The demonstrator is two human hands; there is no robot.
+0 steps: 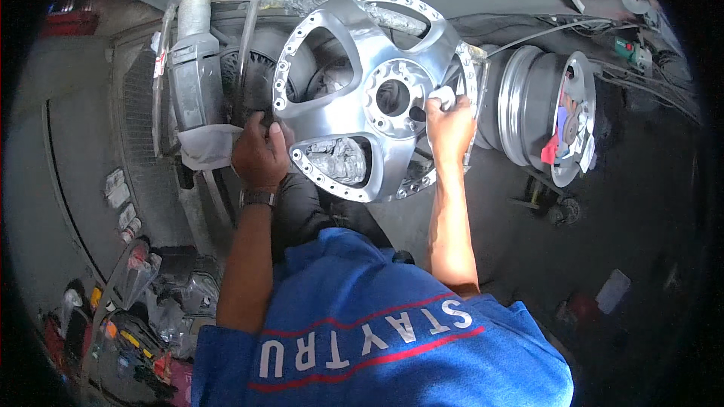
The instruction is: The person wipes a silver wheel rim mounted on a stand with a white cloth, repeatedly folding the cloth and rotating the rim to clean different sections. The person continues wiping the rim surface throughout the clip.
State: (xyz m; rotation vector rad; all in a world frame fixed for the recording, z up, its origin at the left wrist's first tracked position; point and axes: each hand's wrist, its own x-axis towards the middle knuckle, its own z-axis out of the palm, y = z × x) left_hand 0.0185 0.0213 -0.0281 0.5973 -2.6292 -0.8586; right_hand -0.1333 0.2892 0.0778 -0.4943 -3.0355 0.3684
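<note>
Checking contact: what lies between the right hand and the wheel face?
A small white wad, possibly cloth, lies between the right hand and the silver spoked wheel face in the head view; I cannot tell whether it touches.

Tube-frame stand (250,38) beyond left fingers (259,126); apparently supporting spoked wheel centre (332,117), between left and right fingers (455,105). Pale cloth (207,147) draped left of left fingers. Floor (513,256) right of right fingers: pale rectangular item (613,292).
</note>
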